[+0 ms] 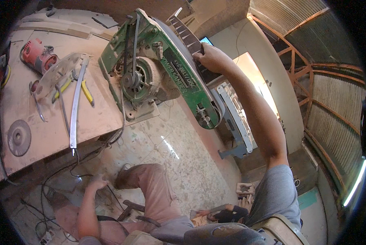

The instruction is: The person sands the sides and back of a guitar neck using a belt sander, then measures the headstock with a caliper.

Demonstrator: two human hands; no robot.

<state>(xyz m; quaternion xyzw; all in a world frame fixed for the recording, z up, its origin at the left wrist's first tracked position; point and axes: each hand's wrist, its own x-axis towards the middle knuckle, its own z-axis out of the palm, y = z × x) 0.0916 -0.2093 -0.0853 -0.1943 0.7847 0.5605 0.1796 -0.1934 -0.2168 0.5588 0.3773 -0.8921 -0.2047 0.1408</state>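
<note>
My right hand (pixel 208 58) has its fingers curled on a dark slotted piece (pixel 183 32) lying along the upper side of the green belt sander (pixel 172 73). My left hand (pixel 97 183) is low, below the bench edge, beside hanging black cords; it is blurred, and whether it holds anything is unclear. On the dusty bench (pixel 31 151) left of the sander lie a red power tool (pixel 38 55), yellow-handled pliers (pixel 85 90), a long pale strip (pixel 76 118), a clear disc-shaped piece (pixel 60 67) and a grinding disc (pixel 19 136).
A grey metal frame (pixel 232 118) stands behind the sander beside a bright opening. A seated co-worker (pixel 228 212) is low at the right, near wooden pieces. My legs rest over the tiled floor (pixel 179 139), where cables (pixel 44 204) run on the left. Boards (pixel 76 30) lie at the back.
</note>
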